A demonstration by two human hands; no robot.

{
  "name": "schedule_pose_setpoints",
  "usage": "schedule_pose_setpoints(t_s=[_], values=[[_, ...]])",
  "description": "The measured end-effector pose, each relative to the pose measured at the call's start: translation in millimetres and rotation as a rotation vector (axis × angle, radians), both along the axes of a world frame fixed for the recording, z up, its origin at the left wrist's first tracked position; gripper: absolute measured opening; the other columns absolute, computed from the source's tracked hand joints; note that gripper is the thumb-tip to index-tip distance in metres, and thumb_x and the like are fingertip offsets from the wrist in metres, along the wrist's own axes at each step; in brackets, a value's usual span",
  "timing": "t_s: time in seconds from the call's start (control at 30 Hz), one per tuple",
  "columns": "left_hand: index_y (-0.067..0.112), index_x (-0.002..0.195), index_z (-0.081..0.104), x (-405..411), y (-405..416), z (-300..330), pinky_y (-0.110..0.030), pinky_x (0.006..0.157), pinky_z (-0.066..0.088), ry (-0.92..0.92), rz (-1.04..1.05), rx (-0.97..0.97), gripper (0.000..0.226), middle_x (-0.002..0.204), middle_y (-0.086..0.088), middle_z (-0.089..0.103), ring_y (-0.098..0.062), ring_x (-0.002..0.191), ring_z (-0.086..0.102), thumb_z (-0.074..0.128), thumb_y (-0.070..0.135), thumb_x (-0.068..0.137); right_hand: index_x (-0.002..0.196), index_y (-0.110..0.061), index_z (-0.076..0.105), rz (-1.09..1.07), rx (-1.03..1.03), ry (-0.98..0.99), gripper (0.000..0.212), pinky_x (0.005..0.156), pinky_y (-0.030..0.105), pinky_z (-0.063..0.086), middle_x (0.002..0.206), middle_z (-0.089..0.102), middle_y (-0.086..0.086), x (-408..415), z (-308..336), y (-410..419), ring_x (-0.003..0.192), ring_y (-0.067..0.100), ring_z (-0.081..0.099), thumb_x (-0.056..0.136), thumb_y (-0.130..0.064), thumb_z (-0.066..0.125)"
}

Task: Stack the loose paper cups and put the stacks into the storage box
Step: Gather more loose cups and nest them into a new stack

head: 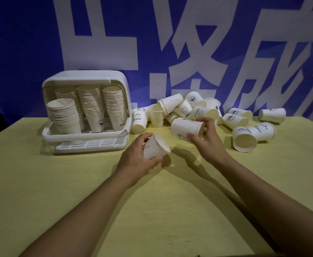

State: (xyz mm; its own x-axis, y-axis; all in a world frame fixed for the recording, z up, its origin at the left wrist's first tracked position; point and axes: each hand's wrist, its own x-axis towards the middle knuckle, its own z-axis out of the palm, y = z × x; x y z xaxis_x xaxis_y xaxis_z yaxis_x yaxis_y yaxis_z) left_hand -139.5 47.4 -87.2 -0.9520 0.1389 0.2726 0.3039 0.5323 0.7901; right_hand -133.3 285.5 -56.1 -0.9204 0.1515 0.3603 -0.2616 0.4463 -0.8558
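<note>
- The left hand (139, 160) gripped one paper cup (156, 148) above the bench (78, 191), its fingers (142, 139) curled over the cup's wall and the thumb under it; the cup was tilted, its open mouth turned up and to the right.
- The right hand (206, 138) held a second cup (186, 128) lying sideways, thumb on the near wall and fingers wrapped over the rim; its mouth faced right, toward the palm.
- The two held cups were close together but apart, in front of the pile.
- A pile of loose cups (191, 110) lay on the far side of the bench, most tipped on their sides, some printed "HELLO" or "Bear".
- More loose cups lay to the right of the pile, among them one with its mouth toward the camera (244, 140) and one far off near the bench's back edge (272, 115).
- The white storage box (85, 78) stood on the left of the bench, its front open, well apart from both hands.
- Inside it stood four stacks of cups (91, 106), mouths up; the front-left stack (65, 114) leaned toward the opening.
- A blue banner with big white characters (189, 43) hung behind the bench.
</note>
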Motion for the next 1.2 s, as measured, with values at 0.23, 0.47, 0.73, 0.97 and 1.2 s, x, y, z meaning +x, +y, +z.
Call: schedule_pose_setpoints(t_s=[0.23, 0.47, 0.73, 0.97, 1.2], values=[[0.051, 0.138, 0.040, 9.8, 48.1, 9.5, -0.031, 0.094, 0.052, 0.014, -0.232, -0.110, 0.089, 0.127, 0.023, 0.055, -0.002, 0.110, 0.057, 0.091, 0.037, 0.067, 0.147, -0.049, 0.034, 0.254, 0.312, -0.094, 0.064, 0.107, 0.032, 0.031, 0.152, 0.038, -0.012, 36.3, 19.4, 17.6, 0.136, 0.010, 0.033, 0.088, -0.057, 0.054], [0.070, 0.142, 0.018, 19.6, 131.0, 14.1, -0.036, 0.090, 0.057, 0.013, -0.358, 0.031, 0.108, 0.133, 0.017, 0.056, -0.011, 0.107, 0.063, 0.089, 0.031, 0.071, 0.153, -0.037, 0.030, 0.153, 0.345, -0.107, 0.072, 0.120, 0.045, 0.023, 0.159, 0.035, -0.005, 42.2, 13.1, 62.7, 0.146, 0.016, 0.028, 0.091, -0.073, 0.038], [0.057, 0.136, 0.039, 12.4, 222.7, 23.8, -0.043, 0.091, 0.057, 0.072, -0.435, 0.145, 0.087, 0.134, 0.014, 0.055, -0.015, 0.114, 0.061, 0.090, 0.030, 0.072, 0.149, -0.037, 0.039, 0.035, 0.105, -0.077, 0.059, 0.112, 0.035, 0.034, 0.155, 0.039, -0.012, 48.8, 20.0, 139.7, 0.139, 0.008, 0.036, 0.097, -0.065, 0.035], [0.051, 0.141, 0.036, 8.4, 281.3, 30.5, -0.026, 0.083, 0.057, 0.029, -0.417, 0.388, 0.083, 0.132, 0.017, 0.052, -0.004, 0.109, 0.058, 0.086, 0.033, 0.077, 0.138, -0.025, 0.053, -0.672, -0.163, -0.033, 0.041, 0.093, 0.036, 0.054, 0.124, 0.056, -0.003, -2.4, 4.7, 251.3, 0.104, 0.015, 0.060, 0.097, -0.024, 0.061], [0.058, 0.142, 0.035, -12.4, 307.3, -2.8, -0.016, 0.082, 0.053, -0.049, -0.419, 0.443, 0.088, 0.137, 0.027, 0.050, -0.003, 0.116, 0.059, 0.086, 0.026, 0.078, 0.148, -0.030, 0.037, -0.752, 0.297, -0.210, 0.065, 0.106, 0.043, 0.043, 0.151, 0.036, 0.002, -50.5, -33.9, 328.2, 0.134, 0.026, 0.041, 0.091, -0.026, 0.071]])
